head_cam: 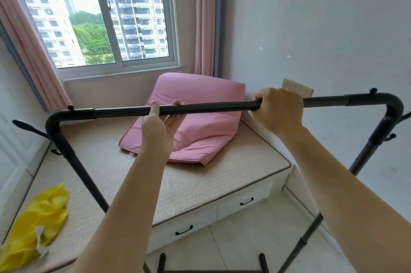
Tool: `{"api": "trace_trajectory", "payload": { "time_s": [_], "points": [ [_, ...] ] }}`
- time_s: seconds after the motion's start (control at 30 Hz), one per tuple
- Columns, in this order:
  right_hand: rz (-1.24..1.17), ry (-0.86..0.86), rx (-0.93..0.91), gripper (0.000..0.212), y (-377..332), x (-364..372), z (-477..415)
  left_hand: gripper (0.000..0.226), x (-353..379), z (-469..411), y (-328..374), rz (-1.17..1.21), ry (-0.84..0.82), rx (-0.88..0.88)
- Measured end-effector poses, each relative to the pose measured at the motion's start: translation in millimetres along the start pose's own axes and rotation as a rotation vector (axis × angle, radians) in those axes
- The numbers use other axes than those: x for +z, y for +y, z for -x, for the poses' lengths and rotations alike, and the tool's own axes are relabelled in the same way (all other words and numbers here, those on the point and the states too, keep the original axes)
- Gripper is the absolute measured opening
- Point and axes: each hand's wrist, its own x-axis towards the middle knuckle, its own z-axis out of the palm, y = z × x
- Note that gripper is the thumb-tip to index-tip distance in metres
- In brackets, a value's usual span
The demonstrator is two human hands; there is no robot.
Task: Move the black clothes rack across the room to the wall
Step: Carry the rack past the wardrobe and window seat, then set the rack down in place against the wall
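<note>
The black clothes rack (213,107) stands right in front of me, its top bar running across the view at chest height, with no clothes on it. Its two uprights slope down to the floor at left and right, each with small side hooks. My right hand (279,110) is wrapped fully around the top bar, right of centre. My left hand (163,120) sits under the bar left of centre, thumb over the top and fingers loosely curled beneath it. The rack's feet show at the bottom edge.
Behind the rack lies a raised platform bed (200,183) with drawers, a pink cushion (195,117) and a yellow cloth (35,223) on it. The window (100,17) with pink curtains is beyond. A plain wall (322,28) with a socket plate runs along the right. Tiled floor lies below.
</note>
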Motion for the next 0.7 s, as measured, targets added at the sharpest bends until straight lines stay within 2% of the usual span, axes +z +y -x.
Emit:
{"api": "trace_trajectory", "payload": {
  "time_s": [0.17, 0.4, 0.6, 0.7],
  "points": [
    [0.016, 0.036, 0.041, 0.022, 43, 1, 1, 0.022, 30, -6, -32, 0.01, -0.025, -0.052],
    [0.078, 0.068, 0.08, 0.03, 106, -2, 3, 0.023, 67, -15, -82, 0.019, -0.103, -0.123],
    [0.154, 0.066, 0.131, 0.02, 155, -4, 6, 0.022, 98, -18, -123, 0.028, -0.126, -0.183],
    [0.171, 0.053, 0.151, 0.023, 176, -8, 10, 0.022, 112, -18, -142, 0.024, -0.146, -0.208]
  ]
}}
